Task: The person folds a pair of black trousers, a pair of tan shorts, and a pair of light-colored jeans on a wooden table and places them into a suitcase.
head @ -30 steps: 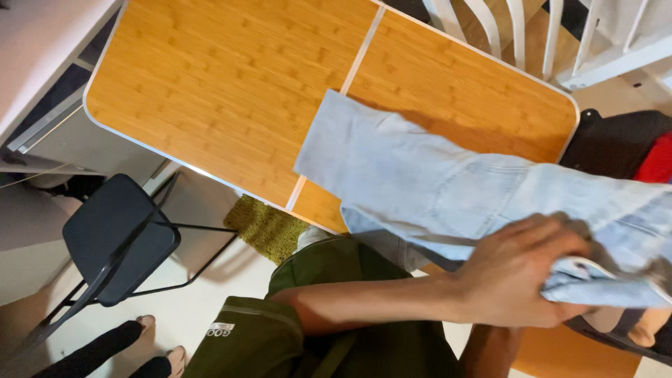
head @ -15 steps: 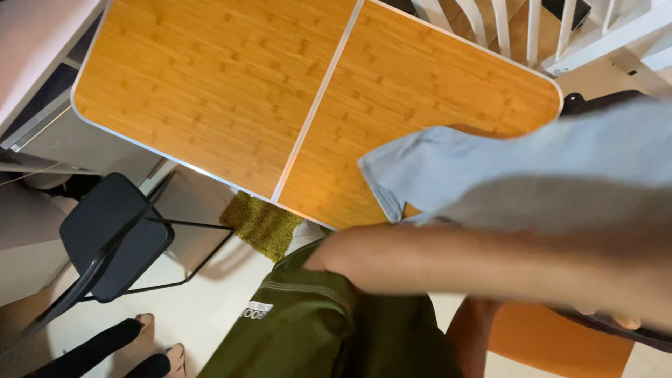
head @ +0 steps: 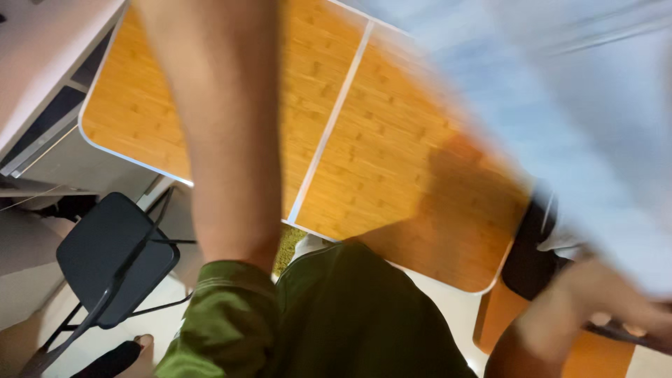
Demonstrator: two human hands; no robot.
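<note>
Pale blue jeans [head: 560, 91], blurred by motion, sweep across the upper right of the view, above the bamboo-patterned folding worktop [head: 371, 161] and up and away from the right hand [head: 595, 308]. That hand sits low at the right edge, just under the hem of the cloth; its grip is too smeared to tell whether it clasps the fabric or lies loose beside it. The left forearm [head: 217, 133] rises straight through the left half of the view, its olive-green sleeve [head: 224, 315] bunched at the bottom; the left hand itself is beyond the top edge, so its grip cannot be seen. The jeans cast a dark shadow on the worktop beneath them, between the two arms. Left of the forearm, and below the worktop's rounded corner, stands a black folding chair [head: 112, 259] on a light floor. A patch of green rug [head: 285, 241] shows just right of the forearm, at the worktop's near edge. An orange seat [head: 595, 357] lies directly under the right hand. No packages, labels or signs can be made out.
</note>
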